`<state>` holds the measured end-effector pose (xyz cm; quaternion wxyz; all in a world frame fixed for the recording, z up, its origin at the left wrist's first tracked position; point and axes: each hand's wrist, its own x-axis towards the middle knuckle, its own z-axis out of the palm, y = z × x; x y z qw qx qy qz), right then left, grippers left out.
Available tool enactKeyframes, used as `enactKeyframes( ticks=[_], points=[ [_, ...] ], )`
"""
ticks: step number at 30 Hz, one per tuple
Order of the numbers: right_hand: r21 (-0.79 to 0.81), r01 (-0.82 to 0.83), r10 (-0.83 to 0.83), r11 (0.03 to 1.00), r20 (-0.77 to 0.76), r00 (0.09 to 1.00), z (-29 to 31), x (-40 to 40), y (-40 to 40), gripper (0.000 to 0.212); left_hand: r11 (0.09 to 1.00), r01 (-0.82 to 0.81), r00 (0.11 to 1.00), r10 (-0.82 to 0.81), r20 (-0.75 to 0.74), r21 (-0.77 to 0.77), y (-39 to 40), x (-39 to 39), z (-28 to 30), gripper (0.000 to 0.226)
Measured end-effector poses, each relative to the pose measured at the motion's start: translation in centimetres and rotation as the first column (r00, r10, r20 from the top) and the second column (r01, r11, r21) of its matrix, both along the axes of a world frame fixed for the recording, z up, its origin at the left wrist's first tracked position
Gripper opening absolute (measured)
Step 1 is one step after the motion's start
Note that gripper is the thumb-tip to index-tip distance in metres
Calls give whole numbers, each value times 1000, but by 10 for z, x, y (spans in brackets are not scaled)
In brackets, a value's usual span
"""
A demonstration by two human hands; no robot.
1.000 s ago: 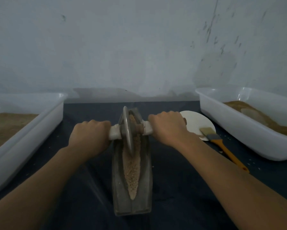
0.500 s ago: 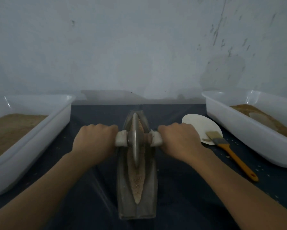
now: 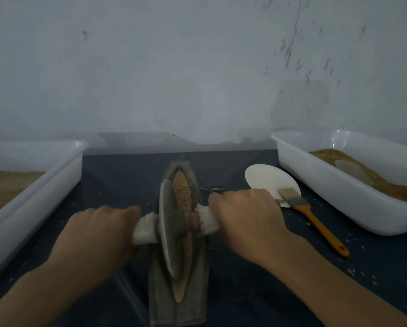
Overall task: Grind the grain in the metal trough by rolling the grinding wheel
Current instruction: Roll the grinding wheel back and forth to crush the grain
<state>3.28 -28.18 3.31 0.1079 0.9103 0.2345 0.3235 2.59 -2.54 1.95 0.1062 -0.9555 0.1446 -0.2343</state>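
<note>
Both fists clench the axle — left hand (image 3: 96, 239), right hand (image 3: 247, 220) — with the grinding wheel (image 3: 168, 227) mid-way along the metal trough (image 3: 199, 303), whose grain-filled (image 3: 181, 187) groove runs straight away from the person — so roll forward.

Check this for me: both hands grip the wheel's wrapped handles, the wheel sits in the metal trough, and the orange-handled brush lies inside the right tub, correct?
Not quite. In the head view the brush lies on the dark table, bristles on the white plate, outside the right tub. The left hand and right hand do grip the wheel in the trough.
</note>
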Motion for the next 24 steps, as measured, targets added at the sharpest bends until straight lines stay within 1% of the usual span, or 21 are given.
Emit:
enactKeyframes(
  ticks=[2, 4, 7, 10, 13, 16, 20, 22, 24],
  points=[
    [33, -15, 15, 999, -9, 1000, -7, -6, -4, 38, 998, 51, 999, -51, -2, 36, -3, -8, 6, 56],
    [44, 0, 1, 999, -21, 1000, -12, 2, -6, 36, 996, 83, 996, -84, 28, 30, -5, -1, 6, 61],
    [27, 73, -72, 997, -31, 997, -15, 29, -2, 27, 999, 43, 998, -45, 52, 31, -9, 26, 2, 54],
    [67, 74, -68, 995, -85, 994, -15, 60, 4, 22, 997, -38, 994, 30, 109, 66, -12, 58, -4, 46],
    [104, 84, -72, 991, -120, 990, -14, 76, 6, 20, 998, -20, 989, 11, 147, 61, -13, 75, -3, 37],
    [102, 66, -54, 993, -120, 991, -16, 66, 3, 21, 997, -10, 993, 1, 119, 77, -11, 68, -2, 35],
    [28, 13, -10, 1000, -87, 996, -13, 32, -2, 27, 998, 26, 998, -28, 53, 49, -4, 35, 2, 35],
    [20, -11, 12, 1000, -52, 999, -10, 15, -6, 34, 996, 66, 997, -68, 26, 63, 1, 17, 3, 44],
    [24, -22, 24, 999, -66, 998, -11, 3, -8, 40, 991, 120, 993, -121, 17, 59, 2, 4, 5, 54]
  ],
)
